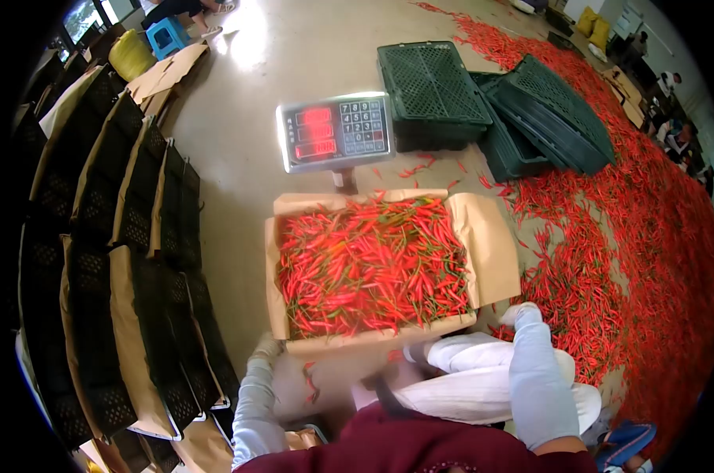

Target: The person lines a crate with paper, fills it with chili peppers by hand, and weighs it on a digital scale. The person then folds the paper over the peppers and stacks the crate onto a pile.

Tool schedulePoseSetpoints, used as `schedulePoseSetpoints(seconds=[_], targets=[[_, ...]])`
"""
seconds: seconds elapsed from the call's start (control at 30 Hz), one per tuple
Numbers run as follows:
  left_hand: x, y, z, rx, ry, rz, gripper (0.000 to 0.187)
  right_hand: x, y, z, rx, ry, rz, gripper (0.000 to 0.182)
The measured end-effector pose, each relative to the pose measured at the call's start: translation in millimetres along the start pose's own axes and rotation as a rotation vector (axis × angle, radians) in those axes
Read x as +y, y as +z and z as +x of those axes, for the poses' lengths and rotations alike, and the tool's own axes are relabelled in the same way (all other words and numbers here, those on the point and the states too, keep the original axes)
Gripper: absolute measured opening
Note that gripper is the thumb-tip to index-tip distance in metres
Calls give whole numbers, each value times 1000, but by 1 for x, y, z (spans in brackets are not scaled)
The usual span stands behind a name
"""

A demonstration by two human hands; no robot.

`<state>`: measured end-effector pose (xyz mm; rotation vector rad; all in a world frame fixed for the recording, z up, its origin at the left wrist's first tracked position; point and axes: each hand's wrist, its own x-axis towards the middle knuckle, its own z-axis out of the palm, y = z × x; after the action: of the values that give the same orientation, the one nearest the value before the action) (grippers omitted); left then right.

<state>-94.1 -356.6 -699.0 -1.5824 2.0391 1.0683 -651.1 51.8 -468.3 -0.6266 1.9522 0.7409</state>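
Observation:
A paper-lined box [373, 344] full of red chili peppers [373, 264] sits in front of me, below the lit display of a weighing scale [335, 132]. At the box's near left corner is my left hand [269, 345], its fingers blurred and partly hidden. My right hand [522, 313] is low beside the near right corner, just under the brown paper flap [487, 251] that folds outward. Its fingers do not show clearly, so I cannot tell whether it holds anything. Pale sleeves cover both forearms.
Black crates lined with brown paper [128, 331] are stacked along the left. Dark green crates [436, 87] stand beyond the scale. Loose chilies [648, 260] spread across the floor on the right. A blue stool [168, 37] and a seated person are at the back left; other people are far right.

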Motion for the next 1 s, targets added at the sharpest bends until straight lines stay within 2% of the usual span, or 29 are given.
schedulePoseSetpoints(seconds=[0.03, 0.4, 0.63, 0.77, 0.83, 0.87, 0.9, 0.93, 0.97, 1.0], targets=[[2, 2, 1, 7, 0, -2, 18, -9, 3, 7, -22, 10, 50, 59], [51, -14, 13, -14, -81, -101, 19, -12, -17, 26, 217, -33, 430, 63], [45, -8, 5, -12, -90, -129, 20, -5, -7, 17, 295, -84, 604, 66], [26, 3, -15, 6, -91, -149, 20, 21, -3, -2, 435, -224, 741, 67], [14, 10, -28, 37, -75, -191, 21, 46, -21, -17, 518, -154, 620, 68], [12, 13, -34, 51, -64, -230, 21, 56, -43, -29, 409, 128, 418, 63], [12, 17, -42, 43, -51, -292, 21, 82, -42, -30, 547, -59, 352, 58], [11, 27, -55, 12, -47, -345, 21, 114, -52, -14, 474, 1, 259, 52], [13, 38, -68, -38, -47, -388, 21, 124, -63, -53, 525, 115, 335, 43], [14, 47, -82, -105, -57, -401, 21, 155, -61, -64, 523, 29, 278, 40]])
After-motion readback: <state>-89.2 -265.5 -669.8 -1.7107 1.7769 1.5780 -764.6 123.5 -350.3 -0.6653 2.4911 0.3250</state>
